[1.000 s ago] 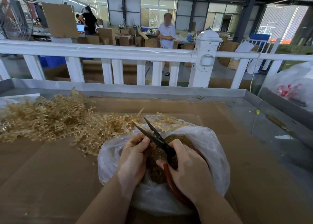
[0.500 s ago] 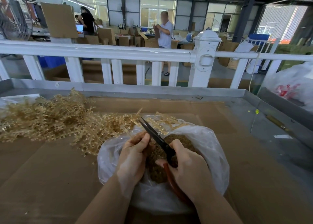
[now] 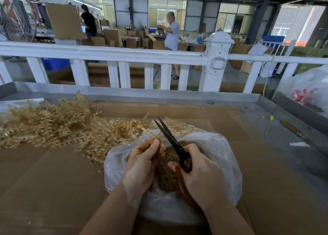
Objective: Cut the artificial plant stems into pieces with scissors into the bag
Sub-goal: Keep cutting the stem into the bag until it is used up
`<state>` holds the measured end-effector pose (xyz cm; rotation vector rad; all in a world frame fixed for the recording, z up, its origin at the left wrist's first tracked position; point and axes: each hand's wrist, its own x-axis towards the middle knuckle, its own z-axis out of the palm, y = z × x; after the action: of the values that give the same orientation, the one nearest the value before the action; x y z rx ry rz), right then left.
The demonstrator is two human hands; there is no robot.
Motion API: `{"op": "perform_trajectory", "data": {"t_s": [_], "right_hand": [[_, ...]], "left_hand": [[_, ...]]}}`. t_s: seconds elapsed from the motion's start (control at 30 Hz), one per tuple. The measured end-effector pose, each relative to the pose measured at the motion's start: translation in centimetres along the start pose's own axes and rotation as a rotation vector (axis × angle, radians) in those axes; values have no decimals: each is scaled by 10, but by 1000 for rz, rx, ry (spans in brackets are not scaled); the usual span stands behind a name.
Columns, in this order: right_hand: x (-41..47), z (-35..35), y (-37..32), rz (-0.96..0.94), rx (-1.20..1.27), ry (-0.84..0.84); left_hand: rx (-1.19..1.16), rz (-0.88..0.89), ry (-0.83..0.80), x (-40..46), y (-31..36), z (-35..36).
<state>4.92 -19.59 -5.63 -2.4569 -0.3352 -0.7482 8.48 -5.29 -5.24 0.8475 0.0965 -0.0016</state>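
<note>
My left hand (image 3: 142,162) pinches a bunch of tan artificial plant stems (image 3: 156,138) over the mouth of a clear plastic bag (image 3: 220,156). The bag holds a heap of brown cut pieces (image 3: 168,174). My right hand (image 3: 200,174) grips black scissors (image 3: 170,137) with red-brown handles. Their blades point up and away, slightly parted, right beside the held stems. A large pile of uncut tan stems (image 3: 53,124) lies to the left on the cardboard.
Brown cardboard (image 3: 53,181) covers a metal table with a raised rim (image 3: 159,94). A white railing (image 3: 124,55) runs behind it. Another white plastic bag (image 3: 308,89) sits at the far right. Two people stand among boxes beyond the railing.
The scissor blades went from wide apart to shut, then parted slightly again. A fresh length of stems now sticks up from my left hand beside the blades.
</note>
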Motion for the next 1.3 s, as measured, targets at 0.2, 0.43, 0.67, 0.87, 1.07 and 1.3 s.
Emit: {"op": "perform_trajectory", "data": {"t_s": [0.2,0.43,0.67,0.87,1.07,1.3], "right_hand": [[-1,-1,0,-3,-4,-17],[-2,-1,1,-2,-34,-45],[-3,-1,1,-13,-65,-79],[-2,-1,1,11,69,35],[-1,-2,-1,-1,145,124],[-1,-3,-2,-37,65,62]], "left_hand": [[-7,39,84,-3,0,2],[-63,62,30,-4,3,-1],[-124,18,-10,-1,4,-2],[-122,42,72,2,0,-3],[-132,57,120,3,0,-1],[-123,46,154,3,1,-2]]}}
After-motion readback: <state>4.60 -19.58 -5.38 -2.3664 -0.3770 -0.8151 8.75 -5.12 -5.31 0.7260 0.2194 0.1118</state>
